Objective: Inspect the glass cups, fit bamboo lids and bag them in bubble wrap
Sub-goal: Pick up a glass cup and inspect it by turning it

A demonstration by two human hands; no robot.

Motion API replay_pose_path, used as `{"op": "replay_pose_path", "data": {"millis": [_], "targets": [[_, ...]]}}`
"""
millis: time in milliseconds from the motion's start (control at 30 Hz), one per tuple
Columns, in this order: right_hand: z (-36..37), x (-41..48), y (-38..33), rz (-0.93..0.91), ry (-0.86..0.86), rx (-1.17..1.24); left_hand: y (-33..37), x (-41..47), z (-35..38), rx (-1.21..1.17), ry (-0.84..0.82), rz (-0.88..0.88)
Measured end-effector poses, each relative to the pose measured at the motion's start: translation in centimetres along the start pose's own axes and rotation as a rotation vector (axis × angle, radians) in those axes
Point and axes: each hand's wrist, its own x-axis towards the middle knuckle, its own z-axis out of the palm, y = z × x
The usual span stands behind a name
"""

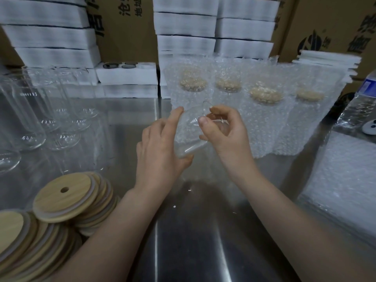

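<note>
Here we hold the glass cup (188, 137) tilted for inspection, left hand (158, 153) gripping its base, fingers (204, 121) of the right hand (225, 131) pinching its rim; bamboo lids (61, 200) ready at eight o'clock.

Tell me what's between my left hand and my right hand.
A clear glass cup, tilted, gripped by the left hand and the right hand above the steel table, as the head view shows.

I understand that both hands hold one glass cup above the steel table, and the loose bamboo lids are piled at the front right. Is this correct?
Not quite. The head view shows the loose bamboo lids piled at the front left, not right. The rest holds: the left hand and the right hand hold one glass cup above the steel table.
</note>
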Motion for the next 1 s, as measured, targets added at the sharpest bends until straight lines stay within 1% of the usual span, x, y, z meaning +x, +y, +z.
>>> {"op": "replay_pose_path", "data": {"millis": [100, 233, 300, 367, 467, 600, 733, 1000], "targets": [[-0.1, 0.0, 0.1, -0.043, 0.04, -0.253, 0.0, 0.0, -0.1, 0.112, -0.006, 0.045], [-0.9, 0.6, 0.0, -0.106, -0.003, -0.574, 0.0, 0.0, -0.1, 0.176, -0.031, 0.06], [-1.2, 0.7, 0.0, -0.121, -0.024, -0.691, 0.0, 0.0, -0.1, 0.202, -0.036, 0.067], [-1.3, 0.7, -0.1, -0.113, -0.028, -0.75, 0.0, 0.0, -0.2, 0.213, -0.035, 0.072], [-1.3, 0.7, -0.2, -0.033, -0.034, -0.74, 0.1, 0.0, -0.2, 0.24, -0.019, 0.091], [-1.3, 1.0, -0.3, 0.177, -0.054, -0.675, 0.2, 0.0, -0.2, 0.316, -0.022, 0.119], [-1.8, 1.4, -0.4, 0.344, -0.094, -0.574, 0.2, 0.0, -0.1, 0.375, -0.013, 0.157], [-3.2, 2.5, -0.1, 0.732, -0.313, -0.296, 0.4, 0.0, 0.0, 0.382, 0.08, 0.262]]}}
